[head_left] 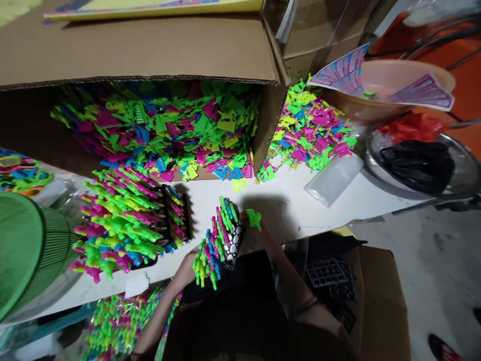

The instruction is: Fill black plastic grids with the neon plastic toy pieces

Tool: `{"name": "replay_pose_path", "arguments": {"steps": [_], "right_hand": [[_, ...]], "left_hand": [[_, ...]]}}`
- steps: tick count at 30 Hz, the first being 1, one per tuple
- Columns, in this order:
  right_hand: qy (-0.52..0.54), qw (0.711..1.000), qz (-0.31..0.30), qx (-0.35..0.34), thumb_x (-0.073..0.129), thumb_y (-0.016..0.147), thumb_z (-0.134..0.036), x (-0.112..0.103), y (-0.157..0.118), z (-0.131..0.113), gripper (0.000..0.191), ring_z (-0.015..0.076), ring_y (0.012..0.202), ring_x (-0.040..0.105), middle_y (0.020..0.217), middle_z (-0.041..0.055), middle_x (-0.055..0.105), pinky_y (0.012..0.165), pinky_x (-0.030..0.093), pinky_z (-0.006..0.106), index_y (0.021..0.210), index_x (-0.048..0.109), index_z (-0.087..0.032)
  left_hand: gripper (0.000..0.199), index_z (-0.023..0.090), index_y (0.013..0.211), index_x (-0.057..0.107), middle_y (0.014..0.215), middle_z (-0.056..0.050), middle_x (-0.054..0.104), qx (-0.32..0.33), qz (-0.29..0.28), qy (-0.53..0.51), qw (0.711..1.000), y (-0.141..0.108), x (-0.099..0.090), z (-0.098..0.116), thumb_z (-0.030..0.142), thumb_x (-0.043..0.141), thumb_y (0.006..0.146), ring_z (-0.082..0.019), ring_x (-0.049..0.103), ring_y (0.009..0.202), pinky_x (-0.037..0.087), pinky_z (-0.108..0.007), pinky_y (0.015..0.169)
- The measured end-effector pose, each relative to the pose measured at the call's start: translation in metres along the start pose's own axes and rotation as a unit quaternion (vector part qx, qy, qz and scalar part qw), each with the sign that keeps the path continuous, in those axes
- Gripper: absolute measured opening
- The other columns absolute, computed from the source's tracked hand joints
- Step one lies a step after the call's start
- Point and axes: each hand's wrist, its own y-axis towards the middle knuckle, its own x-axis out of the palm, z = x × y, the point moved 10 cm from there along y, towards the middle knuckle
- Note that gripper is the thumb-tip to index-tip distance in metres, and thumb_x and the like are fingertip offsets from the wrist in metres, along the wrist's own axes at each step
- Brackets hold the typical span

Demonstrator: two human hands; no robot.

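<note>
My left hand [187, 269] is closed at the near left of a black tray [233, 246] with round holes, steadying it at the table's front edge. Upright rows of green, pink, blue and yellow plastic pieces [216, 240] stand in part of it, and its right-hand holes are bare. On the tray's right side my right hand [245, 220] pinches a small green plastic piece [254, 219]; most of those fingers are hidden. To the left, full trays of the same bright pieces [120, 220] stand close together.
A cardboard box [169, 50] on its side spills flat coloured pieces onto the white table [285, 200]. Further right lie a loose pile [311, 128], a peach basin [409, 80] and a metal bowl [424, 188]. A green basket [22, 250] stands left; a carton with black trays [330, 276] sits below right.
</note>
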Motion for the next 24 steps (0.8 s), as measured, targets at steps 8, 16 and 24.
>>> {"name": "replay_pose_path", "arguments": {"steps": [8, 16, 24], "right_hand": [[-0.08, 0.995, -0.036, -0.048, 0.049, 0.081, -0.02, 0.0, 0.007, -0.02, 0.014, 0.0173, 0.072, 0.06, 0.077, 0.0041, 0.063, 0.067, 0.05, 0.029, 0.073, 0.06, -0.022], [-0.092, 0.993, -0.074, -0.004, 0.044, 0.075, -0.006, 0.008, 0.016, -0.026, 0.031, 0.016, 0.07, 0.059, 0.086, 0.0039, 0.068, 0.07, 0.05, 0.028, 0.092, 0.066, -0.02], [-0.078, 0.991, -0.104, 0.01, 0.048, 0.075, -0.011, 0.007, 0.024, -0.026, 0.028, 0.0199, 0.068, 0.061, 0.073, 0.0017, 0.069, 0.067, 0.049, 0.032, 0.088, 0.071, -0.023]], "left_hand": [[0.031, 0.021, 0.051, 0.062, 0.071, -0.006, 0.069, 0.027, -0.005, -0.015, 1.0, 0.001, 0.003, 0.004, 0.04, 0.065, 0.075, -0.023, 0.064, 0.083, 0.053, -0.034, 0.084], [0.029, 0.021, 0.05, 0.062, 0.068, -0.006, 0.068, 0.04, -0.008, -0.013, 0.999, 0.001, 0.005, -0.001, 0.036, 0.066, 0.075, -0.024, 0.065, 0.084, 0.053, -0.035, 0.083], [0.031, 0.019, 0.051, 0.06, 0.072, -0.007, 0.066, 0.031, 0.022, -0.017, 0.999, 0.007, 0.007, -0.013, 0.036, 0.061, 0.077, -0.02, 0.062, 0.072, 0.052, -0.032, 0.073]]}}
